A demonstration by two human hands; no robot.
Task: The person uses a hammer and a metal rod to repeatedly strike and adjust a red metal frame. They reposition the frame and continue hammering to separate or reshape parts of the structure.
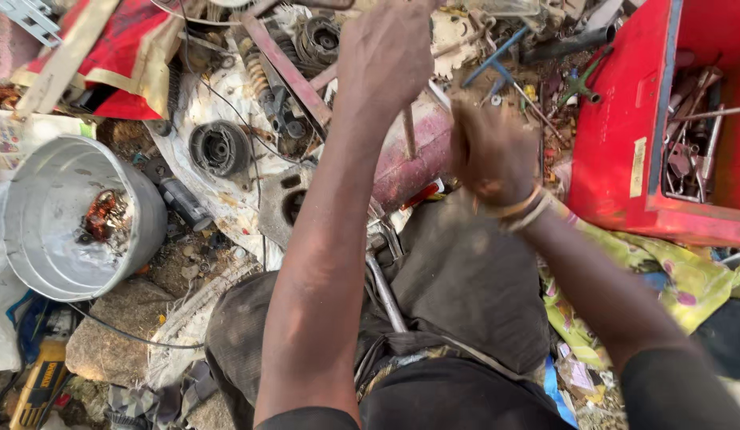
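Head view. My left hand (pixel 386 56) was closed in a fist around the top of a thin metal rod (pixel 409 131), which dropped straight down from under my fingers. My right hand (pixel 491 153) was blurred, curled shut just to the right of the rod; I could not tell whether it gripped anything. Pale bands (pixel 523 210) sat on that wrist.

Directly below the left fingers and behind the rod lay a dull red cylinder (pixel 414 159), its end reaching toward my right knuckles. Left of my left fingers, on a dirty white sheet (pixel 227 203), were a round black motor part (pixel 219 148) and a coil spring (pixel 257 76). Further left, well apart from both hands, stood a metal bucket (pixel 43 199) with a reddish copper bundle (pixel 105 215) inside.

Right of my right fingers stood a red toolbox (pixel 625 127) holding loose metal tools (pixel 689 151). Above those fingers lay a blue T-shaped wrench (pixel 497 60). Below both hands, my dark trousers (pixel 465 279) filled the lap, with a steel tube (pixel 383 291) lying between the legs.
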